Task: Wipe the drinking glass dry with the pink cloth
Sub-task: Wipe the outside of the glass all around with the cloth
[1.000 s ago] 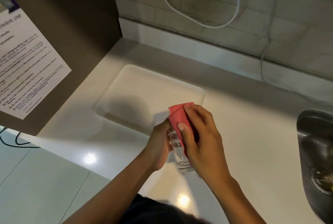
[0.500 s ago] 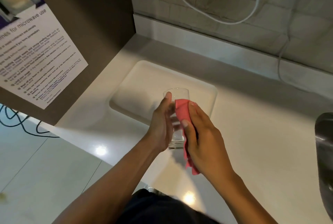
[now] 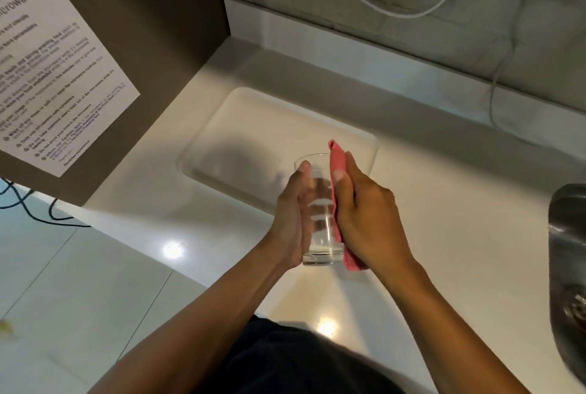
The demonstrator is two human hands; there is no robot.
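A clear drinking glass [image 3: 318, 235] is held upright above the white counter, its mouth facing away from me. My left hand [image 3: 293, 216] grips its left side, thumb near the rim. My right hand [image 3: 367, 219] presses a folded pink cloth [image 3: 338, 165] flat against the glass's right side. The cloth sticks out above my fingertips and below my palm near the glass's base.
A white tray [image 3: 241, 127] lies on the counter [image 3: 459, 235] just beyond the glass. A steel sink [image 3: 570, 266] is at the right edge. A brown cabinet [image 3: 142, 28] with a printed notice [image 3: 47, 76] stands at the left. White cables [image 3: 380, 9] hang on the tiled wall.
The cloth has come off the glass's rim and now lies along its right side. The rim is uncovered, and both hands with the glass have shifted slightly.
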